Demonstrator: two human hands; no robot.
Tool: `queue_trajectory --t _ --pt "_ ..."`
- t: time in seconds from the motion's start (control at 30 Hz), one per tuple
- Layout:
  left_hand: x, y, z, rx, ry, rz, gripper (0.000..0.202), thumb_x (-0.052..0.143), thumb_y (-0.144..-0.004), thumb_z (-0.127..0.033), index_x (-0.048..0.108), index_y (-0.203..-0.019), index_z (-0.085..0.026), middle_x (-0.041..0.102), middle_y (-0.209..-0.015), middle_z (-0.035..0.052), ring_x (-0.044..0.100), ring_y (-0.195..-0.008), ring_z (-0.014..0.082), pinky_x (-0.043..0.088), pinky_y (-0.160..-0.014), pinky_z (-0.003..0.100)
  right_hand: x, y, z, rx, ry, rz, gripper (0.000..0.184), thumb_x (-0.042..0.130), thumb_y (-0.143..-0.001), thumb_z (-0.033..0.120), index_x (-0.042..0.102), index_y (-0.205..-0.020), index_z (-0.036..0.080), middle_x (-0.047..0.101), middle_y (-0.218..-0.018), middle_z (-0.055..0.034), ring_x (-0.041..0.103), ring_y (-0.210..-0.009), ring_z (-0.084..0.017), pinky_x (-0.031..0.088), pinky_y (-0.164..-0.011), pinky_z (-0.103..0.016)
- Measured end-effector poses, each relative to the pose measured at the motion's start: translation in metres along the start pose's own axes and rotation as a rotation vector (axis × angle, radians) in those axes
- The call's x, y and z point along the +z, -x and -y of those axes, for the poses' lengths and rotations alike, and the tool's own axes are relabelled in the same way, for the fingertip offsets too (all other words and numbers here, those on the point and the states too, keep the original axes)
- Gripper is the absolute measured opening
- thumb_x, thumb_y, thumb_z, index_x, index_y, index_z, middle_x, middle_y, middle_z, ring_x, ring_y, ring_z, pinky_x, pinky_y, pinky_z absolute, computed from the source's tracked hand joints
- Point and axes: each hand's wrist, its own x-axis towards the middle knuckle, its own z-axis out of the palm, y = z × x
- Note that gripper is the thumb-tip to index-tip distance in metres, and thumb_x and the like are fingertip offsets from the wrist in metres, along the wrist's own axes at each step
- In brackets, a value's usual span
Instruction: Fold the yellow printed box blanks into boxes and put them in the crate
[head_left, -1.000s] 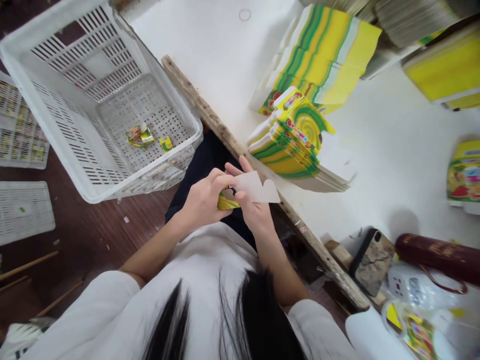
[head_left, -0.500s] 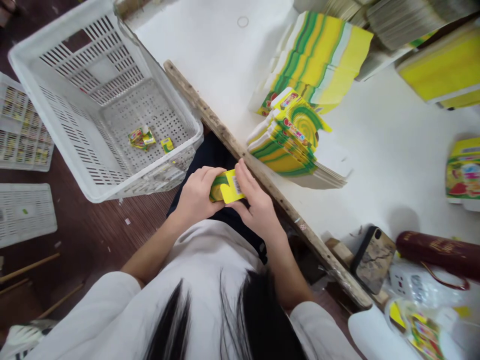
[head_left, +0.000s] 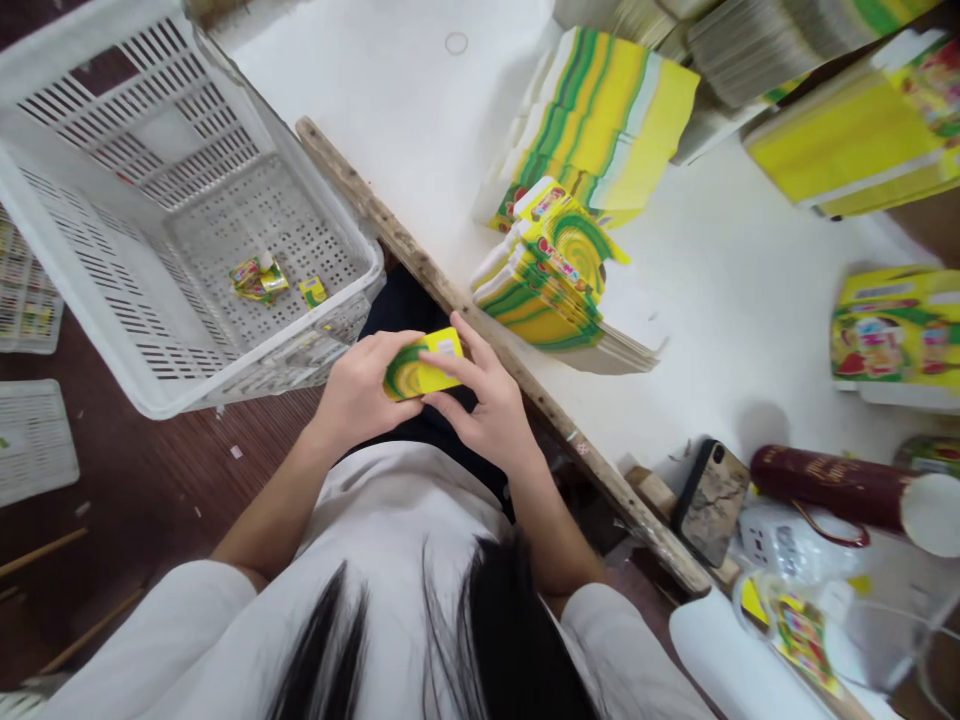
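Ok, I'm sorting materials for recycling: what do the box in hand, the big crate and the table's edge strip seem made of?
Box: likely thin cardboard, perhaps lightly glossy, given its printed face. Crate: probably matte plastic, given the moulded slots. Edge strip: apparently wood, brown and worn.

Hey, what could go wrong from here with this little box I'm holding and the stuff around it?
The small box might crease if the left hand and right hand press too hard on its thin card. The flat cartons sit close to the wooden edge, so a bump could tip some off. The phone is also near that edge and might get knocked down.
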Motion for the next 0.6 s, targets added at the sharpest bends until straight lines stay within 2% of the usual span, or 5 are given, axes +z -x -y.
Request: queue_trajectory --t 0.13,0.23,0.3,0.43,0.6 --pt "-0.043 -0.003 0.028 0.025 -0.282 -0.46 0.079 0.092 -0.061 -0.033 0.058 -0.132 -0.03 0.062 -0.136 0.0031 0.051 -0.133 0.0387 0.031 -0.118 0.058 -0.033 -0.006 0.0 -0.036 0.132 -0.34 0.047 0.068 -0.093 0.029 0.059 -0.139 0.03 0.061 -0.143 -0.0095 0.057 -0.133 -0.029 0.047 -0.113 -0.05" --pt "-0.064 -0.005 0.045 0.047 -0.423 -0.628 0.104 0.094 -0.061 -0.041 0.039 -0.149 -0.035 0.042 -0.157 -0.002 0.026 -0.149 0.0437 0.009 -0.126 0.062 -0.069 -0.016 -0.016 0.05 0.378 -0.599 0.043 0.065 -0.094 0.032 0.058 -0.137 0.029 0.062 -0.133 -0.01 0.058 -0.127 -0.031 0.047 -0.108 -0.055" --pt "-0.06 -0.006 0.047 0.059 -0.413 -0.573 0.105 0.093 -0.062 -0.044 0.038 -0.15 -0.033 0.041 -0.157 0.0013 0.03 -0.148 0.0438 0.014 -0.125 0.063 -0.083 -0.024 -0.033 0.129 0.514 -0.542 0.045 0.068 -0.091 0.036 0.059 -0.134 0.025 0.063 -0.125 -0.013 0.058 -0.124 -0.035 0.043 -0.108 -0.062" --pt "-0.029 -0.004 0.033 0.05 -0.336 -0.279 0.076 0.084 -0.073 -0.041 0.052 -0.14 -0.024 0.057 -0.143 0.0107 0.051 -0.135 0.0358 0.035 -0.118 0.056 -0.085 -0.033 -0.056 0.221 0.592 -0.457 0.029 0.067 -0.09 0.033 0.066 -0.117 0.024 0.063 -0.106 -0.0116 0.062 -0.107 -0.034 0.048 -0.099 -0.06" --pt "-0.008 -0.002 0.016 0.035 -0.29 -0.131 0.049 0.074 -0.083 -0.036 0.061 -0.128 -0.021 0.068 -0.128 0.0099 0.062 -0.123 0.0297 0.045 -0.11 0.05 -0.077 -0.035 -0.052 0.139 0.517 -0.616 0.029 0.071 -0.086 0.035 0.059 -0.111 0.025 0.059 -0.103 -0.0084 0.062 -0.093 -0.027 0.055 -0.084 -0.049"
